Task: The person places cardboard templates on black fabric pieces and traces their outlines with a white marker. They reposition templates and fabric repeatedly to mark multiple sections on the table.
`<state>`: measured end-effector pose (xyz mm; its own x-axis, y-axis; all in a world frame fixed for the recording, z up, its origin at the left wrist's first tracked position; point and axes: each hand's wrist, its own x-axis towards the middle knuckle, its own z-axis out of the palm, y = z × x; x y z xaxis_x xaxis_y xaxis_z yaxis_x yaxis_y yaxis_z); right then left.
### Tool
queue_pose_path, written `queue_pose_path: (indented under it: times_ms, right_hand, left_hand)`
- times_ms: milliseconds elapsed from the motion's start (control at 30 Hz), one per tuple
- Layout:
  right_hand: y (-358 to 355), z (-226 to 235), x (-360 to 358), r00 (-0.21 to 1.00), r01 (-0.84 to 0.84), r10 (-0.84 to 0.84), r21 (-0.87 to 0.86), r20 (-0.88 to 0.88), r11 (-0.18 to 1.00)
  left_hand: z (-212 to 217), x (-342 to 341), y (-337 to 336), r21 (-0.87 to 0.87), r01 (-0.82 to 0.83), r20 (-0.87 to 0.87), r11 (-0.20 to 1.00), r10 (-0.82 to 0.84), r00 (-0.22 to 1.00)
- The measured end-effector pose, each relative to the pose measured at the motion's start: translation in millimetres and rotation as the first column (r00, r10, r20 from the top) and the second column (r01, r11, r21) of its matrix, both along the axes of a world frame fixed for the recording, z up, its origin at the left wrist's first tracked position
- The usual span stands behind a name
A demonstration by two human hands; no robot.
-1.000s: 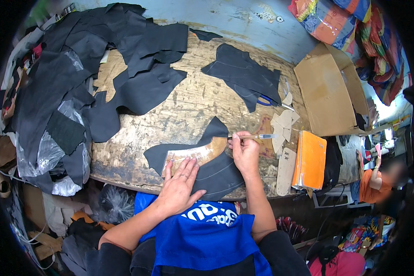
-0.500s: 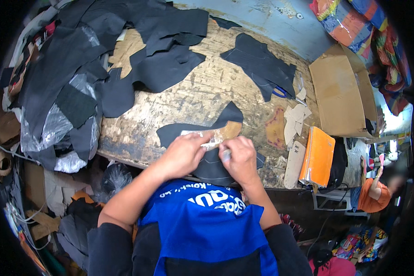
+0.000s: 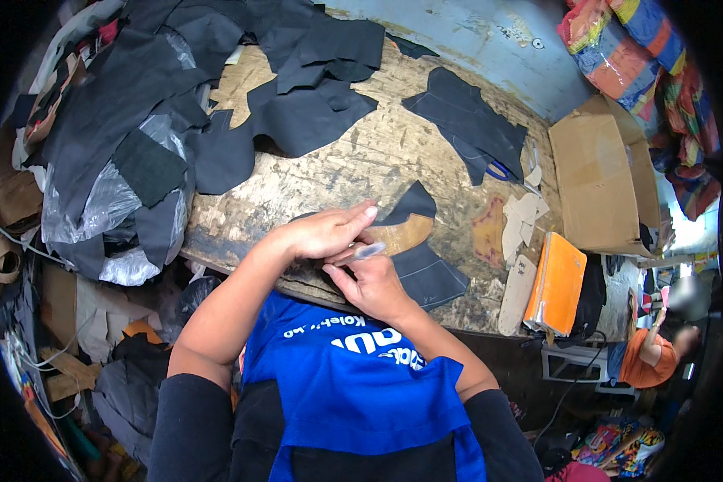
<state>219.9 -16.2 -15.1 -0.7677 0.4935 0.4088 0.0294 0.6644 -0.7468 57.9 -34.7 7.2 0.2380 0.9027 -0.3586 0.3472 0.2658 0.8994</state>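
Near the front edge of the table, a curved tan template (image 3: pixel 410 234) lies over a black sheet of leather-like material (image 3: pixel 411 202). My left hand (image 3: pixel 325 231) rests across the template's left part, its fingers stretched out to the right. Just below it, my right hand (image 3: pixel 371 281) is closed around a slim, pale pen (image 3: pixel 368 251), which is partly hidden by the fingers. A second black piece (image 3: pixel 430 277) with light drawn lines sits to the right of my right hand. The template's left end is hidden under my left hand.
Black sheets (image 3: pixel 305 112) and clear plastic pile up at the left. A marked black piece (image 3: pixel 470 116) lies at the back beside blue-handled scissors (image 3: pixel 498 170). To the right are pale templates (image 3: pixel 524 217), an orange book (image 3: pixel 556 283) and a cardboard box (image 3: pixel 594 173). Someone in orange (image 3: pixel 649 357) sits far right.
My right hand has moved left along the template with the pen, to beneath my left hand. My left hand's fingers now reach out above it. The whole view has shifted slightly.
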Motion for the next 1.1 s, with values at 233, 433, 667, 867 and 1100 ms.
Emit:
queue_pose_path:
  times_ms: [233, 433, 667, 867, 1100]
  right_hand:
    - [57.8, 11.7, 62.8, 0.897, 0.395, -0.352, -0.124, 0.267, 0.910]
    - [76.5, -6.6, 71.5, 0.780, 0.502, -0.601, -0.397, -0.177, 0.768]
    - [50.8, -34.5, 67.4, 0.804, 0.360, -0.548, -0.544, -0.231, 0.758]
    - [47.9, -22.0, 65.4, 0.904, 0.424, -0.424, -0.014, -0.059, 0.905]
    - [50.1, -19.7, 64.9, 0.915, 0.384, -0.390, -0.078, -0.098, 0.920]
  left_hand:
    - [0.1, 10.3, -8.8, 0.238, 0.021, -0.180, 0.971, 0.023, 0.983]
    - [-10.5, 28.5, -26.0, 0.518, -0.008, -0.490, 0.855, 0.305, 0.817]
    - [-35.7, -48.4, -64.8, 0.722, -0.380, -0.392, 0.577, 0.795, 0.463]
    - [-47.7, -55.7, -69.4, 0.728, -0.346, -0.382, 0.592, 0.769, 0.512]
    - [-38.3, -48.2, -65.6, 0.667, -0.271, -0.532, 0.694, 0.698, 0.479]
